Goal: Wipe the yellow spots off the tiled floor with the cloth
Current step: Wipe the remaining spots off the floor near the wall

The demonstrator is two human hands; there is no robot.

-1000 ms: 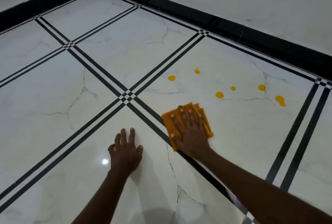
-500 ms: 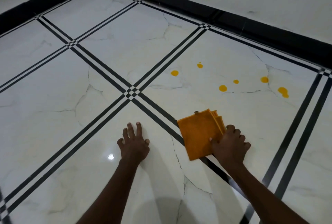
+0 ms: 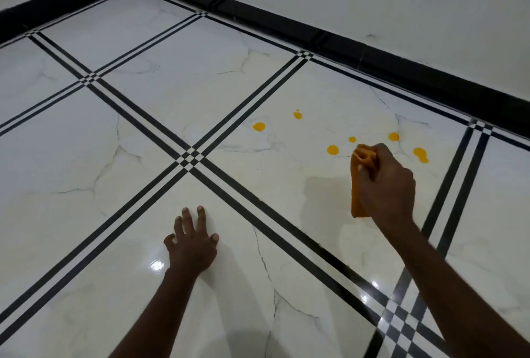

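Note:
My right hand (image 3: 385,185) grips the folded orange cloth (image 3: 360,171) and holds it lifted above the white tiled floor (image 3: 172,116), its shadow falling on the tile to the left. Several yellow spots lie on the tile just beyond the hand: one at the left (image 3: 259,126), a small one (image 3: 297,114), a round one (image 3: 332,150) beside the cloth's top, a tiny one (image 3: 352,139), one (image 3: 393,136) and a double blob (image 3: 420,154) to the right. My left hand (image 3: 192,243) rests flat on the floor, fingers spread, holding nothing.
Black double stripes cross the floor (image 3: 189,156) and run along the right side (image 3: 459,185). A black skirting board (image 3: 372,56) runs along the white wall behind the spots. Glare patches shine on the near tiles.
My right hand picked the cloth up off the floor and carried it forward and right toward the spots. The left hand stayed planted. The view moved closer.

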